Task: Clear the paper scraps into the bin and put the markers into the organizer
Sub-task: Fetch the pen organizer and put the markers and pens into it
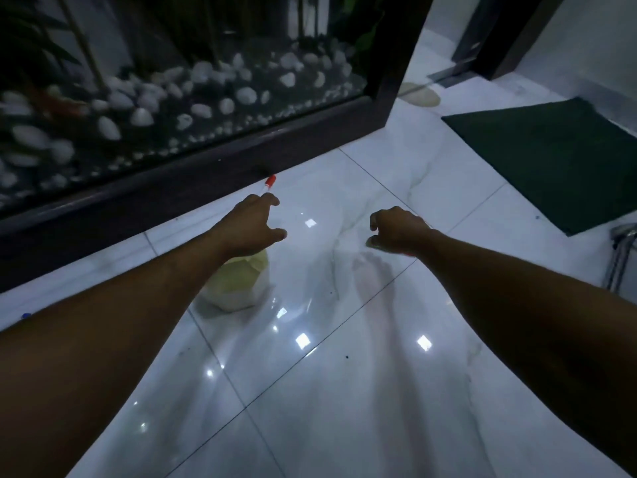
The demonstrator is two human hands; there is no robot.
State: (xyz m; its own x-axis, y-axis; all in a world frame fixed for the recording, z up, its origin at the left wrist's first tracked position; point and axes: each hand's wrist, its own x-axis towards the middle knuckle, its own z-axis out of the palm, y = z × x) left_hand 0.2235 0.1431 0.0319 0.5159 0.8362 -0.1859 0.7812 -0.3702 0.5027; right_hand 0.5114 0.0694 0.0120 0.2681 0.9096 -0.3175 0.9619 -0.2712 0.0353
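A white marker with a red cap point(270, 182) lies on the tiled floor against the dark base of a glass panel. My left hand point(253, 225) hovers just short of it, fingers spread and relaxed, its fingertips over the marker's near end. A crumpled pale yellow paper scrap point(241, 286) sits on the floor under my left wrist. My right hand point(396, 229) hangs to the right with fingers curled round a small pale scrap point(374, 243) that shows only at its edge. No bin or organizer is in view.
A glass panel with white pebbles point(206, 98) behind it and a dark frame point(172, 188) blocks the far side. A dark green mat point(551, 160) lies at the right, with metal legs point(620, 257) near the right edge. A small blue object point(26, 315) peeks out by my left forearm.
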